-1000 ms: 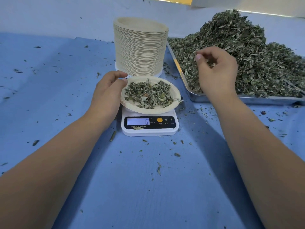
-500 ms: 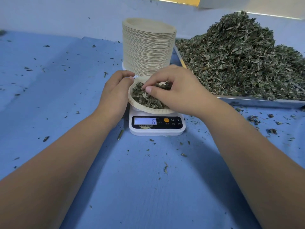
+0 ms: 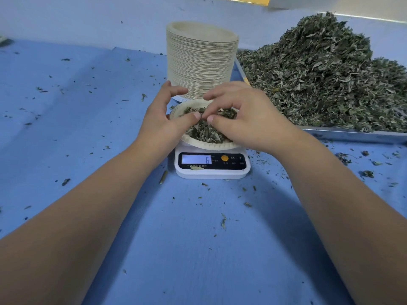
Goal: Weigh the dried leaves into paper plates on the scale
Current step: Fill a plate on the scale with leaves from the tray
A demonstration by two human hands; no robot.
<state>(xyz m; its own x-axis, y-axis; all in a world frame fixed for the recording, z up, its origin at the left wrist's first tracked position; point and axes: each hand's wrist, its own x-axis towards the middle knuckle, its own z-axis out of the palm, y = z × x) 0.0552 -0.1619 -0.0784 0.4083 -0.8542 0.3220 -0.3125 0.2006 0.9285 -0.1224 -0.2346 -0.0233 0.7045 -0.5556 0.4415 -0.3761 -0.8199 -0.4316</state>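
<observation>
The table (image 3: pixel 198 249) is plain blue, flecked with dark green crumbs (image 3: pixel 223 223). Toward 12 o'clock, the scale (image 3: pixel 212 173) is white with a black panel (image 3: pixel 236 165), pale blue display (image 3: pixel 196 159) and orange button (image 3: pixel 224 158). The stack of paper plates (image 3: pixel 201 62) is cream, finely lined. At 2 o'clock, grey-green dried leaves (image 3: pixel 319 80) fill a silver tray (image 3: pixel 352 135)

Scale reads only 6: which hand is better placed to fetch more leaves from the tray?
Probably the right hand: the tray lies on its side of the plate; the left hand would cross over.
</observation>
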